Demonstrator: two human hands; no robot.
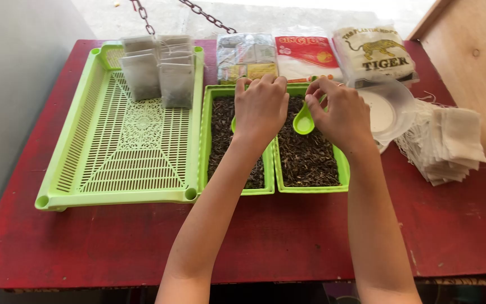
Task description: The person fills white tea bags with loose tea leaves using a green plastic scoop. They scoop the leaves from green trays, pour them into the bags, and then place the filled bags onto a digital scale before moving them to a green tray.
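Nearest the camera: two bare forearms reaching away over the red wooden table (265,236), its paint scuffed.

Largest item: slotted green tray (119,152) at left, mostly bare; a few filled tea bags (158,73) stand in rows against its far wall, probably parked there to stay upright.

Two shallow green trays of dark loose tea sit side by side at centre: left tea tray (220,141), right tea tray (310,157). They touch along one long edge, which likely keeps both within reach.

Stack of empty white filter bags (445,141) at right, near the right forearm. Clear plastic tub (389,107) just beyond the right hand. Sealed packets (305,56) line the far edge.

Left hand (261,107): over the left tea tray, fingers curled down; what they grip is hidden beneath the hand, only a green sliver shows beside it.

Right hand (341,112): fingertips pinched on the handle of a small green spoon (303,121), bowl just above the tea. Contents of the bowl cannot be made out.
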